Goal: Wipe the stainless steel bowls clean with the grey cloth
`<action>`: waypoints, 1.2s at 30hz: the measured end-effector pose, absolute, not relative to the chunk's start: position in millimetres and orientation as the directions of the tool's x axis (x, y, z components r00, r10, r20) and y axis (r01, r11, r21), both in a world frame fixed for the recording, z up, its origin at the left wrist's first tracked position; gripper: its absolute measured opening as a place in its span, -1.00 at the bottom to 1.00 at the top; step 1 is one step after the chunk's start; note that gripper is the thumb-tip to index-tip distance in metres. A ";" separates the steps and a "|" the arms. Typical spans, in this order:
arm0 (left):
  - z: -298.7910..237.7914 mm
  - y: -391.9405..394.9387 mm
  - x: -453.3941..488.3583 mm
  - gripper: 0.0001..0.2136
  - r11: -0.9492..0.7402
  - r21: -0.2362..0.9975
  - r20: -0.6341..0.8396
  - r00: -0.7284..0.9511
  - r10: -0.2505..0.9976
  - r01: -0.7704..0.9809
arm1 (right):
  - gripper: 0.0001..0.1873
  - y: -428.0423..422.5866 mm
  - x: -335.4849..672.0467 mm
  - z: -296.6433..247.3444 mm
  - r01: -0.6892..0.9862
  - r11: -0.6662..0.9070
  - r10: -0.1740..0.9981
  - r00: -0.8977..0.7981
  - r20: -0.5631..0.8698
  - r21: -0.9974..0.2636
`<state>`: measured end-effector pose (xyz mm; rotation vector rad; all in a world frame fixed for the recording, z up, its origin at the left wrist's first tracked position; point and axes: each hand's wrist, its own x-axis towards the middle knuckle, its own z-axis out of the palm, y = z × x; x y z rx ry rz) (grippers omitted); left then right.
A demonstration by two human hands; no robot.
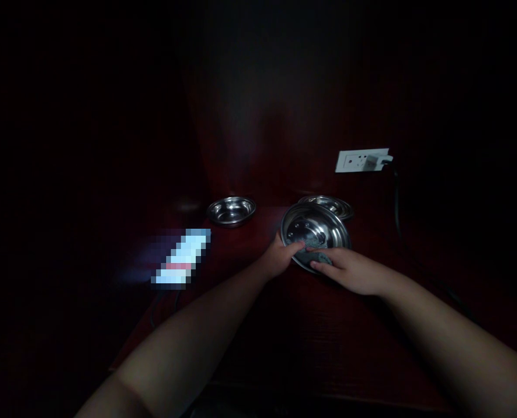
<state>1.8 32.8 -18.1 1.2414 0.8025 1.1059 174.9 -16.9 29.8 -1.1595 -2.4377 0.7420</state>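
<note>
Left forearm (184, 342) and right forearm (450, 337), both bare, reached in from the lower corners over a dark red table (262, 331). Between them, right of centre, was a shiny metal bowl (317, 223), tipped so that its inside faced the camera. Whether it touched the table was too dark to tell. The left hand (281, 256) pinched its near left rim, thumb inside, the other fingers hidden behind the wall. The right hand (355, 273) had a grey-green cloth (323, 256), or perhaps a pad, between its fingers, pressed against the bowl's inside near the lower rim.

As far as could be judged, work on this 1 bowl was under way, with the cloth not yet taken away from it. Another 2 metal dishes were out of the hands: 1 on the left (231, 212), well apart, and 1 behind the bowl (331, 204), partly hidden by it. Nothing showed whether either had been dealt with or was left to do. A lit phone (182, 259), blurred into blocks, lay farther left.
</note>
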 end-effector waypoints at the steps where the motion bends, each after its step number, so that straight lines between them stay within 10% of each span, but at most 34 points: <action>1: -18.3 33.0 1.9 -0.42 -0.025 0.979 0.086 0.301 0.950 -0.200 | -0.63 -16.8 174.9 29.7 0.607 0.534 0.786 -0.613 0.081 -0.588; 36: -23.7 37.3 2.0 -0.40 -0.122 0.971 0.180 0.295 0.938 -0.205 | -0.65 -16.8 174.4 29.0 0.629 0.528 0.795 -0.603 0.070 -0.570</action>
